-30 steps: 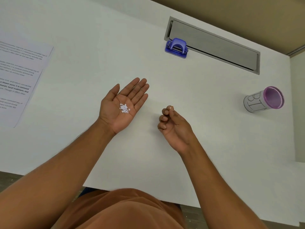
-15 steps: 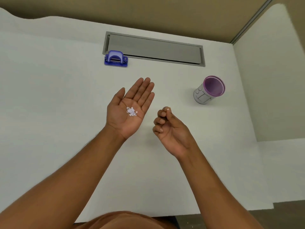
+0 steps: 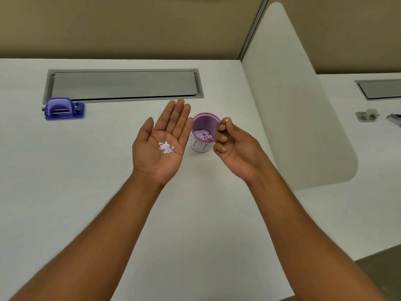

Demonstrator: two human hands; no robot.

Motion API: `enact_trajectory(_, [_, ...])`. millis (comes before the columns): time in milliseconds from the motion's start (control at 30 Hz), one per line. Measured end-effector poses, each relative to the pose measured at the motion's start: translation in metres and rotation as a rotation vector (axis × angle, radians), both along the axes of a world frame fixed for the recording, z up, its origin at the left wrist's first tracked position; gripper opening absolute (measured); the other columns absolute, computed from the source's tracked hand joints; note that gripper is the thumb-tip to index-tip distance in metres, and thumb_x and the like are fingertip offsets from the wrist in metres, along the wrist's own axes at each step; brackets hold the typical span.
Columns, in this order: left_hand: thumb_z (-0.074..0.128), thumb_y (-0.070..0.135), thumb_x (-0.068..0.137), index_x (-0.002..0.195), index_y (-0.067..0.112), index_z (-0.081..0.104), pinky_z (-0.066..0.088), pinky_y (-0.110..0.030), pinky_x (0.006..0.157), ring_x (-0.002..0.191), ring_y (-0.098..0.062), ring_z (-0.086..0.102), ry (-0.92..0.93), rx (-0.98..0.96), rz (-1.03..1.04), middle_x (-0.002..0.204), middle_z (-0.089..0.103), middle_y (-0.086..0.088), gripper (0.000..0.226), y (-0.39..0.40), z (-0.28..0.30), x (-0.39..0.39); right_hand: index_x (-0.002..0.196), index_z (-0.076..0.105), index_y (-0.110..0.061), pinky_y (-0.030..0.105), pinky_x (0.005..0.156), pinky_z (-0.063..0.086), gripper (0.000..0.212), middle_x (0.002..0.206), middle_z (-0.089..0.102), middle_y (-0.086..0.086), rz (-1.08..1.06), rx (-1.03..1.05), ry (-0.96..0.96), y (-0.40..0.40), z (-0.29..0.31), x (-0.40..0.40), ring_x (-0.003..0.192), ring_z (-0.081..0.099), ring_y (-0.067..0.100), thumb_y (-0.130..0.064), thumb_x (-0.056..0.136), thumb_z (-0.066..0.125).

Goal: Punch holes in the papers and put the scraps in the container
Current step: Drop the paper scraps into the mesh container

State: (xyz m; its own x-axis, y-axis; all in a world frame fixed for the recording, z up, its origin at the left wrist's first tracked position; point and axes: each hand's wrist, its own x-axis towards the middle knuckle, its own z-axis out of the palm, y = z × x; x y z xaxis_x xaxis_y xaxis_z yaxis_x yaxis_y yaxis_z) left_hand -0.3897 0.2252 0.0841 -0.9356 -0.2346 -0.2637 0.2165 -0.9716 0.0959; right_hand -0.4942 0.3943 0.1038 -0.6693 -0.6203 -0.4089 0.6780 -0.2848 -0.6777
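My left hand [image 3: 161,144] lies palm up with straight fingers, carrying a small heap of white paper scraps [image 3: 166,147] in the palm. My right hand [image 3: 235,148] has curled fingers and pinches a tiny white scrap [image 3: 226,119] between thumb and forefinger. Between the two hands stands the purple container [image 3: 204,135], with several white scraps on its bottom; the pinched scrap is level with its right rim. A blue hole punch [image 3: 64,108] sits on the white desk [image 3: 86,170] at the far left. No papers are in view.
A grey cable-tray lid [image 3: 123,84] is set into the desk behind the hands. A white divider panel [image 3: 293,105] stands to the right of the container. Beyond it, another desk carries small metal items [image 3: 366,115].
Both hands moved toward the container, which now stands between them. The view swung right, so the papers left the frame. The grips are unchanged.
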Motion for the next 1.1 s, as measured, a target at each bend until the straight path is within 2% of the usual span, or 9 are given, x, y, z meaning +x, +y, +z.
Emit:
enact_trajectory(200, [0.027, 0.034, 0.115, 0.145, -0.002, 0.057, 0.043, -0.047, 0.119, 0.138, -0.036, 0.061, -0.021, -0.042, 0.005, 0.149, 0.061, -0.021, 0.056, 0.001, -0.004, -0.035, 0.093, 0.063, -0.013, 0.02, 0.048, 0.036, 0.018, 0.086, 0.058, 0.0, 0.027, 0.246, 0.114, -0.001, -0.011, -0.034, 0.058, 0.044, 0.008, -0.013, 0.108, 0.052])
enact_trajectory(333, [0.026, 0.035, 0.115, 0.146, -0.003, 0.056, 0.043, -0.047, 0.12, 0.136, -0.037, 0.062, -0.032, -0.074, -0.001, 0.148, 0.062, -0.022, 0.057, -0.003, -0.007, -0.048, 0.092, 0.072, -0.011, 0.022, 0.05, 0.039, 0.014, 0.078, 0.066, 0.001, 0.037, 0.602, 0.454, -0.002, -0.018, -0.046, 0.056, 0.047, 0.011, -0.01, 0.102, 0.062])
enact_trajectory(433, [0.026, 0.035, 0.115, 0.146, -0.003, 0.055, 0.043, -0.047, 0.121, 0.138, -0.037, 0.061, -0.036, -0.098, -0.012, 0.148, 0.062, -0.022, 0.058, -0.005, -0.01, -0.054, 0.092, 0.079, -0.011, 0.018, 0.052, 0.045, 0.008, 0.069, 0.07, -0.003, 0.067, 0.766, 0.715, -0.004, -0.019, -0.052, 0.054, 0.056, 0.009, -0.011, 0.094, 0.071])
enact_trajectory(567, [0.025, 0.036, 0.114, 0.146, -0.003, 0.054, 0.044, -0.047, 0.12, 0.142, -0.035, 0.056, -0.042, -0.111, -0.017, 0.145, 0.064, -0.022, 0.058, -0.007, -0.012, -0.062, 0.097, 0.081, -0.015, 0.018, 0.065, 0.053, 0.011, 0.081, 0.076, -0.007, 0.105, 0.903, 0.934, -0.009, -0.021, -0.061, 0.065, 0.066, 0.002, -0.009, 0.09, 0.075])
enact_trajectory(667, [0.025, 0.037, 0.114, 0.147, -0.003, 0.053, 0.043, -0.046, 0.12, 0.144, -0.034, 0.054, -0.041, -0.128, -0.024, 0.145, 0.063, -0.023, 0.058, -0.007, -0.013, -0.068, 0.097, 0.081, -0.019, 0.019, 0.074, 0.058, 0.01, 0.083, 0.076, -0.011, 0.125, 0.923, 1.01, -0.011, -0.02, -0.064, 0.068, 0.069, 0.002, -0.012, 0.091, 0.076])
enact_trajectory(767, [0.025, 0.038, 0.114, 0.149, -0.002, 0.05, 0.043, -0.046, 0.121, 0.144, -0.035, 0.053, -0.028, -0.154, -0.04, 0.146, 0.062, -0.023, 0.059, -0.008, -0.012, -0.075, 0.096, 0.079, -0.02, 0.015, 0.066, 0.056, 0.009, 0.079, 0.076, -0.011, 0.12, 0.873, 0.995, -0.011, -0.017, -0.066, 0.069, 0.072, 0.005, -0.012, 0.091, 0.076])
enact_trajectory(833, [0.025, 0.039, 0.114, 0.15, -0.002, 0.05, 0.044, -0.046, 0.121, 0.143, -0.035, 0.055, -0.031, -0.2, -0.057, 0.148, 0.062, -0.023, 0.06, -0.007, -0.012, -0.08, 0.098, 0.079, -0.019, 0.014, 0.067, 0.055, 0.01, 0.084, 0.077, -0.01, 0.096, 0.871, 1.013, -0.01, -0.017, -0.065, 0.072, 0.073, 0.006, -0.013, 0.093, 0.073])
enact_trajectory(967, [0.022, 0.05, 0.112, 0.152, -0.002, 0.049, 0.041, -0.046, 0.123, 0.143, -0.036, 0.056, -0.056, -0.358, -0.128, 0.154, 0.056, -0.023, 0.07, -0.003, -0.008, -0.093, 0.104, 0.077, -0.021, 0.006, 0.071, 0.05, 0.019, 0.095, 0.072, -0.017, -0.016, 0.874, 1.171, -0.007, -0.016, -0.049, 0.086, 0.067, 0.0, -0.01, 0.096, 0.063])
enact_trajectory(1100, [0.014, 0.064, 0.108, 0.154, -0.003, 0.046, 0.039, -0.046, 0.124, 0.145, -0.036, 0.054, -0.031, -0.493, -0.197, 0.156, 0.053, -0.025, 0.087, 0.0, -0.003, -0.105, 0.115, 0.075, -0.015, 0.007, 0.076, 0.047, 0.025, 0.11, 0.07, -0.003, -0.012, 0.776, 1.392, -0.007, -0.02, -0.039, 0.091, 0.062, 0.004, -0.004, 0.099, 0.058])
